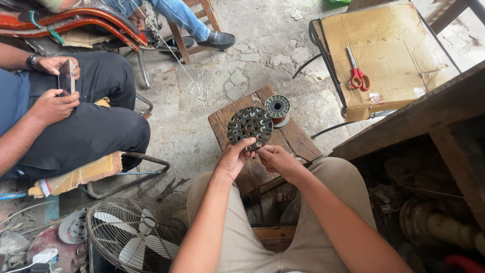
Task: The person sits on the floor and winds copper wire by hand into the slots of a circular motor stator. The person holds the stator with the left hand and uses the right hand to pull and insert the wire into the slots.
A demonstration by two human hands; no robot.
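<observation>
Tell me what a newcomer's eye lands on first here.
At centre, the left hand and right hand hold a round slotted metal stator core over a small wooden stool, beside a wire spool. Red-handled scissors lie on cardboard upper right. A caged fan lies lower left.

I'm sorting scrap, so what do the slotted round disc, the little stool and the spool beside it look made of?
Slotted disc: dull dark metal, probably steel, judging by its grey sheen and punched slots. Stool: bare, worn wood with visible grain and plank seams. Spool: likely grey plastic, with coppery wire showing below its rim.
</observation>
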